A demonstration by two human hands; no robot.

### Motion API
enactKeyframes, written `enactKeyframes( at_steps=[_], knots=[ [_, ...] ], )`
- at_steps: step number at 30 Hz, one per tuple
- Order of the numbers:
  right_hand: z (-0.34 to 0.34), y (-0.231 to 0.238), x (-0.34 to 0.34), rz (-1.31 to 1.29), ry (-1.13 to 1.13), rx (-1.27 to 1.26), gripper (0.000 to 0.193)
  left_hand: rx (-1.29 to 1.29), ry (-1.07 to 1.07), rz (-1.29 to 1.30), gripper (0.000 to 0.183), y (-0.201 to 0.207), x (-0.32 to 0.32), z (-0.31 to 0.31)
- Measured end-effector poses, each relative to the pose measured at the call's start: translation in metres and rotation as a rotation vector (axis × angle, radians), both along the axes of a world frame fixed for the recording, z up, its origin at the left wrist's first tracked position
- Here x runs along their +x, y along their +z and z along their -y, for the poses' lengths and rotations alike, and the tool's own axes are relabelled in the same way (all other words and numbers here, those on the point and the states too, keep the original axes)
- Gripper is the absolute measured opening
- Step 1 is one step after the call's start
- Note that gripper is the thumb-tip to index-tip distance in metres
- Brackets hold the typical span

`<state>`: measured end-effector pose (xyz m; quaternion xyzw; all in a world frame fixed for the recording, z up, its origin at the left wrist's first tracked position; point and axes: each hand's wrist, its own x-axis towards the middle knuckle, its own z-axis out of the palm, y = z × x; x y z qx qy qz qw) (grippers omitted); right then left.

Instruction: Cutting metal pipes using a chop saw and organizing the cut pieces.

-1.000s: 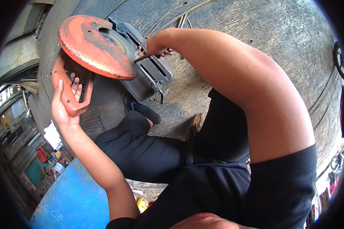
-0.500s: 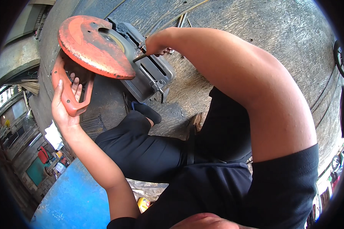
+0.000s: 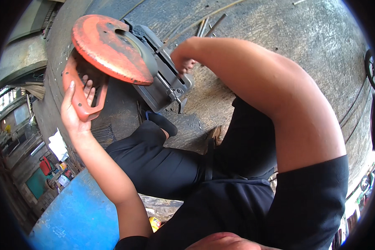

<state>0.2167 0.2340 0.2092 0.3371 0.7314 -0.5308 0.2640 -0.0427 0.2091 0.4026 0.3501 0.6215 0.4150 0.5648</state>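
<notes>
An orange-guarded cut-off saw (image 3: 112,50) stands on the floor at the upper left, its guard worn and scuffed. My left hand (image 3: 76,109) is closed round its orange loop handle (image 3: 80,100), fingers through the opening and thumb along the outside. Part of the grey cutting disc (image 3: 148,56) shows below the guard. My right hand (image 3: 184,60) is above the saw's grey base and clamp (image 3: 171,91), fingers curled in. A dark metal rod (image 3: 217,25) sticks out beyond my right wrist; whether this hand grips it is hidden.
Several metal rods (image 3: 202,27) and a long thin strip lie on the rough floor beyond the saw. A blue drum-like surface (image 3: 77,212) is at the lower left, with white paper (image 3: 58,145) and clutter behind. My bent leg and dark shoe (image 3: 162,124) are close to the saw base.
My right hand has moved right, away from the disc. The dark rod that pointed toward the disc no longer shows there; a rod now shows beyond the wrist. My left hand keeps the handle.
</notes>
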Motion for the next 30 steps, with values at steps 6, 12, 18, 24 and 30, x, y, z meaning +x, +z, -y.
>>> enactKeyframes(
  at_steps=[6, 12, 18, 24, 30],
  knots=[
    [-0.025, 0.006, 0.036, 0.292, -0.076, 0.513, 0.023, 0.038, -0.011, -0.012, 0.055, -0.015, 0.003, -0.004],
    [-0.037, 0.066, 0.067, -0.272, -0.665, 0.568, 0.027, 0.690, 0.150, -1.039, 0.055, -0.010, 0.017, 0.011],
    [0.010, 0.154, 0.034, -0.805, -1.087, 0.238, 0.021, 1.004, -0.075, -1.022, 0.039, 0.019, 0.067, 0.058],
    [0.068, 0.181, -0.013, -1.137, -1.135, 0.046, 0.015, 0.767, -0.163, -0.153, 0.028, 0.001, 0.089, 0.063],
    [0.085, 0.186, -0.039, -1.333, -1.131, -0.205, 0.015, 0.742, -0.183, 0.017, 0.022, 0.012, 0.079, 0.060]
  ],
)
